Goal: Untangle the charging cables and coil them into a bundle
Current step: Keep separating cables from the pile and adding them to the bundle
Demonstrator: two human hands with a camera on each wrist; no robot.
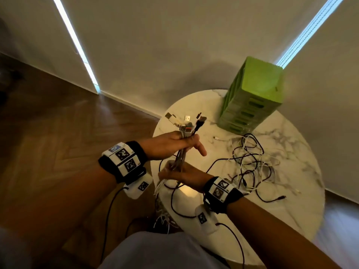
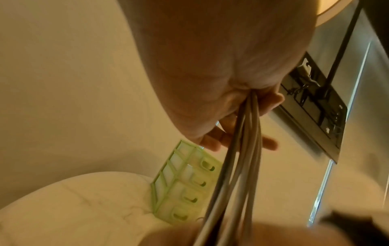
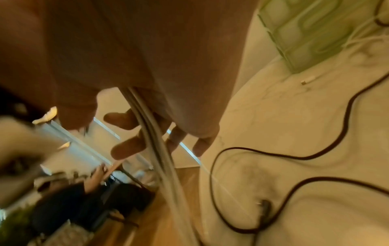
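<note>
A: Starting with the head view: your left hand (image 1: 171,144) grips the bunch of cables (image 1: 179,158) just under the plugs (image 1: 186,123), fingers curled round it, one finger sticking out straight. Plugs fan out above the fist.

B: And the right?

A: Your right hand (image 1: 180,175) sits directly below the left, fingers closed round the same bunch. Both hands are up over the near-left edge of the round marble worktop (image 1: 291,200). The rest of the cables, a loose tangle (image 1: 252,164) of black and white ones, lies on the worktop to the right of your hands. A green drawer unit (image 1: 252,98) stands at the far side, apart from the tangle. Some strands hang over the near edge.

B: Left wrist view?

A: Palm of your left hand (image 2: 221,74) fills the top. Grey strands of the bunch (image 2: 242,158) come out of the closed fist and run down. Fingers (image 2: 271,101) are wrapped on them. Drawer unit (image 2: 185,188) and worktop (image 2: 73,208) behind.

B: Right wrist?

A: Blurry. Your right hand (image 3: 147,66) has the grey strands (image 3: 151,133) passing between its fingers (image 3: 128,146); curled round them, loosely by the look. A black cable (image 3: 284,154) loops on the worktop (image 3: 315,216) to the right, and a small white plug (image 3: 308,81) lies near the drawer unit (image 3: 305,33).
</note>
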